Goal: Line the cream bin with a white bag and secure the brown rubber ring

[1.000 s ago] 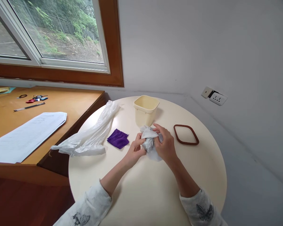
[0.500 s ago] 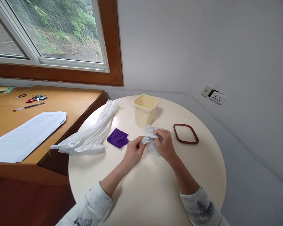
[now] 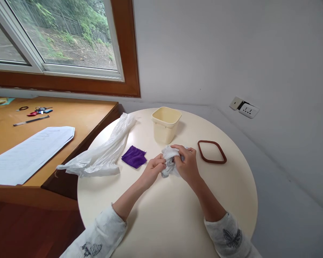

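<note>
A crumpled, thin white plastic bag (image 3: 169, 153) is bunched between my hands, just above or on the round table. My left hand (image 3: 152, 171) pinches its left side with fingers closed. My right hand (image 3: 187, 163) grips it from the right, thumb and fingers pressed into the folds. Right behind the bag stands a cream plastic bin (image 3: 165, 130), upright and open at the top. A folded purple cloth (image 3: 134, 157) lies left of my left hand. To the right of my right hand rests a brown rounded-square ring frame (image 3: 212, 161).
Another white plastic bag (image 3: 104, 150) is stretched along the left of the round cream table (image 3: 161, 218), hanging over its edge. A wooden desk (image 3: 91, 111) adjoins at left, bearing papers (image 3: 34, 154), a pen (image 3: 31, 120) and keys (image 3: 40, 110). Wall sockets (image 3: 249, 110) are at right.
The bag between my hands is now bunched more tightly, its folds turned over. My left hand has shifted slightly down and left; the view has moved a little.
</note>
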`<state>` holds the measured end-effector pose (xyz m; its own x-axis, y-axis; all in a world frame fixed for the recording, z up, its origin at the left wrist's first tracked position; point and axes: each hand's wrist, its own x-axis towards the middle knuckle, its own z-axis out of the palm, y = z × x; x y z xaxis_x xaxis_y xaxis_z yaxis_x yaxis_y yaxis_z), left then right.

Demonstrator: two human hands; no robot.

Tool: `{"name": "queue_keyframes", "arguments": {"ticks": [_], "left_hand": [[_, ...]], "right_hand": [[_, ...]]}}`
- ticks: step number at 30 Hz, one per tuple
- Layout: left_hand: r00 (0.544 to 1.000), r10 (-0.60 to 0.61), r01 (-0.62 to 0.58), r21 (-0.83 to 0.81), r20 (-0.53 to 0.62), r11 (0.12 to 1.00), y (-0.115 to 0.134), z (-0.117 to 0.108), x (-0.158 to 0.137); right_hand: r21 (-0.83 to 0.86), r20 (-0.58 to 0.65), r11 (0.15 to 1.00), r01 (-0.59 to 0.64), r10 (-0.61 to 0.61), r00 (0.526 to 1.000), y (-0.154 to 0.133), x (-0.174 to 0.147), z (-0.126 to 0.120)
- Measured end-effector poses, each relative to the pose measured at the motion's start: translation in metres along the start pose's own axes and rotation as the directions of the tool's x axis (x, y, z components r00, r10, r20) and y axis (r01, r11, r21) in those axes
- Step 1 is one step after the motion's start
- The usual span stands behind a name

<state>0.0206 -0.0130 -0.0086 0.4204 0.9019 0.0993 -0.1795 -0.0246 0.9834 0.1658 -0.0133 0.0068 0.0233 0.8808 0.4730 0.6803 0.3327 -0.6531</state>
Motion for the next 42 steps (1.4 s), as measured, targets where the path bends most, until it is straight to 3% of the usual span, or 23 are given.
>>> {"name": "queue_keyframes", "arguments": {"ticks": [3, 7, 14, 26, 32, 37, 42], "left_hand": [[0.999, 0.046, -0.047, 0.066, 0.025, 0.997, 0.003, 0.0, -0.001], [0.995, 0.066, -0.06, 0.086, -0.071, 0.994, 0.004, -0.001, 0.001], [0.947, -0.099, 0.06, -0.134, -0.305, 0.989, -0.001, -0.002, 0.008], [0.984, -0.113, 0.082, -0.212, -0.138, 0.974, 0.003, -0.005, 0.005], [0.997, -0.06, 0.052, -0.134, -0.055, 0.99, 0.005, -0.006, 0.005], [0.994, -0.04, 0.036, -0.046, -0.098, 0.998, 0.003, -0.011, 0.006], [0.974, -0.083, 0.093, 0.038, -0.21, 0.995, -0.002, -0.013, 0.009]], "right_hand": [[-0.063, -0.076, 0.997, 0.047, -0.052, 0.996, 0.004, 0.0, 0.001], [-0.144, -0.075, 0.968, 0.203, -0.215, 0.974, 0.008, 0.0, 0.003], [-0.118, -0.024, 0.975, 0.187, -0.191, 0.981, 0.007, -0.002, 0.005], [-0.108, -0.034, 0.98, 0.17, -0.174, 0.984, 0.004, -0.003, 0.004], [-0.109, -0.085, 0.992, 0.065, -0.074, 0.994, 0.005, -0.001, 0.003], [-0.037, -0.096, 0.999, -0.024, 0.02, 0.995, 0.007, 0.001, 0.003], [-0.063, -0.104, 0.998, -0.008, 0.002, 0.995, 0.007, -0.001, 0.006]]}}
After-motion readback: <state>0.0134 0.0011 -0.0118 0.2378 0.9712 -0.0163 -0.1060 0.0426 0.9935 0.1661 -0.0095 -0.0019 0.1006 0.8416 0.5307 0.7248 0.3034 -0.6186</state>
